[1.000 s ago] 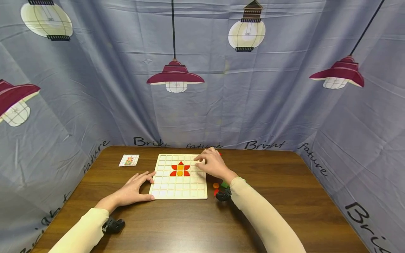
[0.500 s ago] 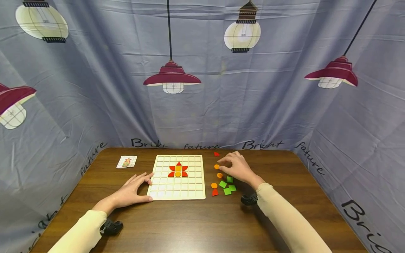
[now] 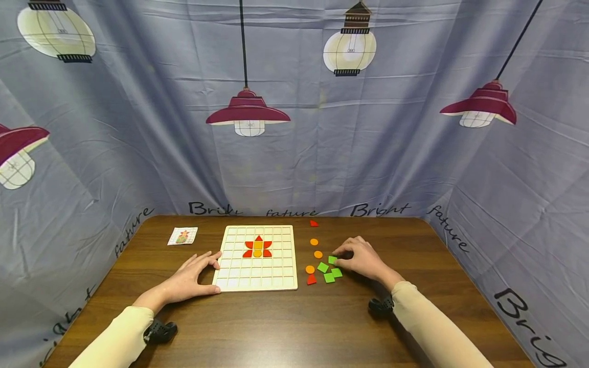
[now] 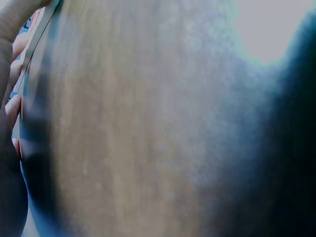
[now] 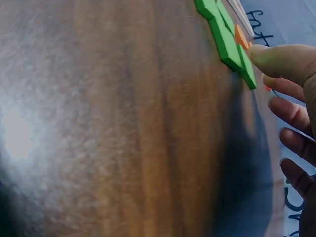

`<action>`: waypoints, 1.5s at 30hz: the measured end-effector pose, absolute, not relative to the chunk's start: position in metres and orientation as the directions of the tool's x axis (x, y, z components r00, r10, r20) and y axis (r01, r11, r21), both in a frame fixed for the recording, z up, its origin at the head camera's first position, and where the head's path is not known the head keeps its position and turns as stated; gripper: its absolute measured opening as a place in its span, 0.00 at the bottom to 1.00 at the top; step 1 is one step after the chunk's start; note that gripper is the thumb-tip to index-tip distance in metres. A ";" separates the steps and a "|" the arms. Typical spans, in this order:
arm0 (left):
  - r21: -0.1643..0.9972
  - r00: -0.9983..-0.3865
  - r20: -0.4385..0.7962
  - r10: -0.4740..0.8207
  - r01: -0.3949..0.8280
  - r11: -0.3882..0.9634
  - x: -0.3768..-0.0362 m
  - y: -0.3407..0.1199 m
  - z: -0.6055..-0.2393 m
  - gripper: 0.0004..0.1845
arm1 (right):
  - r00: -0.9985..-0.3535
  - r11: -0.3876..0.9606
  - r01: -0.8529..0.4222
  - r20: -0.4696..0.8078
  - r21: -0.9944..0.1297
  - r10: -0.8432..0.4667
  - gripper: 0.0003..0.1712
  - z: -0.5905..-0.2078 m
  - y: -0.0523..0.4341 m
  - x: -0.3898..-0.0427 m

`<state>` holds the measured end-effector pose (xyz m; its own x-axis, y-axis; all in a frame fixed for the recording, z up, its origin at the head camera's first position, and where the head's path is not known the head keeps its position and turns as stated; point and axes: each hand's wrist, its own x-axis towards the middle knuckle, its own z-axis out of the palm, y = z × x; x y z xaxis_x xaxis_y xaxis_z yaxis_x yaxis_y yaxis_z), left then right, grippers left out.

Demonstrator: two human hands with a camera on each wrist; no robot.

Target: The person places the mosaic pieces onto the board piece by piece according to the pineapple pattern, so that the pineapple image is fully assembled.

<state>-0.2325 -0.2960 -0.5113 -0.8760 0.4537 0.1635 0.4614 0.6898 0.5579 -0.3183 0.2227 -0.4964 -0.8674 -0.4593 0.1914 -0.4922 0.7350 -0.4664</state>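
A pale gridded board (image 3: 234, 276) lies on the table, with a figure of red pieces (image 3: 267, 245), an orange square (image 3: 258, 245) and a yellow-orange disc (image 3: 257, 253) on it. My left hand (image 3: 193, 278) rests at the board's left edge, thumb by the near corner and fingers farther up the side. My right hand (image 3: 363, 259) is low over the loose pieces on the right, thumb and forefinger close around a green square tile (image 3: 332, 259). In the right wrist view its fingers (image 5: 291, 116) are spread apart, with the thumb beside the green tiles (image 5: 224, 42).
Several other green squares (image 3: 329, 277), orange discs (image 3: 318, 254) and red pieces (image 3: 311, 279) lie right of the board. A small picture card (image 3: 182, 236) is at the back left. A grey-blue curtain (image 3: 276, 168) stands behind the brown table (image 3: 257, 327).
My right hand has moved from over the board's right side rightward and nearer, down to the green tiles. My left hand has stayed at the board's edge. The head view has shifted slightly.
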 end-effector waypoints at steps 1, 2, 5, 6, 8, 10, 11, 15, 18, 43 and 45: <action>0.560 -0.876 0.162 0.455 0.461 0.688 -0.232 -0.296 -0.511 0.26 | -0.869 0.737 -0.490 0.191 -0.465 -0.457 0.15 -0.498 0.223 -0.318; 0.562 -0.876 0.161 0.455 0.460 0.687 -0.232 -0.296 -0.511 0.26 | -0.871 0.740 -0.486 0.188 -0.466 -0.454 0.15 -0.499 0.223 -0.318; 0.564 -0.876 0.158 0.455 0.459 0.687 -0.232 -0.296 -0.512 0.26 | -0.877 0.745 -0.475 0.184 -0.468 -0.444 0.14 -0.503 0.224 -0.319; 0.563 -0.876 0.157 0.455 0.458 0.688 -0.232 -0.296 -0.512 0.26 | -0.877 0.746 -0.476 0.188 -0.466 -0.442 0.14 -0.504 0.225 -0.319; 0.562 -0.877 0.157 0.455 0.458 0.689 -0.233 -0.296 -0.513 0.26 | -0.877 0.746 -0.477 0.193 -0.465 -0.440 0.13 -0.506 0.225 -0.320; 0.561 -0.877 0.157 0.455 0.458 0.689 -0.233 -0.296 -0.513 0.26 | -0.877 0.745 -0.477 0.196 -0.467 -0.438 0.13 -0.507 0.226 -0.320; 0.561 -0.877 0.157 0.455 0.458 0.690 -0.233 -0.296 -0.513 0.26 | -0.877 0.743 -0.476 0.197 -0.471 -0.437 0.13 -0.508 0.226 -0.320; 0.556 -0.877 0.157 0.454 0.459 0.693 -0.234 -0.296 -0.514 0.26 | -0.880 0.741 -0.471 0.198 -0.478 -0.432 0.13 -0.509 0.227 -0.320; 0.554 -0.878 0.157 0.452 0.457 0.696 -0.234 -0.296 -0.514 0.26 | -0.875 0.735 -0.481 0.211 -0.478 -0.436 0.14 -0.510 0.228 -0.320; 0.551 -0.878 0.160 0.451 0.459 0.697 -0.235 -0.297 -0.513 0.27 | -0.836 0.735 -0.547 0.320 -0.402 -0.447 0.08 -0.508 0.222 -0.326; 0.552 -0.879 0.158 0.450 0.457 0.698 -0.235 -0.298 -0.513 0.27 | -0.835 0.731 -0.547 0.324 -0.407 -0.445 0.08 -0.504 0.218 -0.328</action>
<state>-0.2345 -0.2976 -0.5131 -0.8789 0.4500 0.1584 0.4566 0.6975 0.5522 -0.3277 0.2176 -0.5038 -0.8349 -0.4445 0.3245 -0.5475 0.7313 -0.4068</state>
